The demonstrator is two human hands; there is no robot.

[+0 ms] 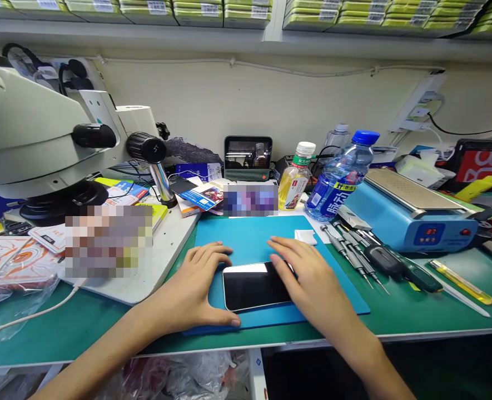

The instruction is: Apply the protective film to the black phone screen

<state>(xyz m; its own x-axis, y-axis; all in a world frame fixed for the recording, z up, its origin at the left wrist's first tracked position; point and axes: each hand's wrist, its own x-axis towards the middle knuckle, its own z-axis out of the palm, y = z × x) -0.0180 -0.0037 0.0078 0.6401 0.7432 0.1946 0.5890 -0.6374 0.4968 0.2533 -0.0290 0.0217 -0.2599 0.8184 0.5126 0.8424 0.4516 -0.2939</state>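
Note:
A smartphone with a dark screen and a pale frame lies flat, screen up, on a blue work mat. At the phone's left end, my left hand is open, its thumb along the near side and its fingers curving toward the far side. My right hand covers the phone's right end with its fingers stretched out; whether it presses on the screen, I cannot tell. Just beyond the right hand a small folded white cloth or wipe lies on the mat.
A microscope stands on a white base at left. Right of the mat lie several screwdrivers, a blue heating plate and a yellow-handled cutter. Behind stand a tea bottle and a large blue-capped bottle.

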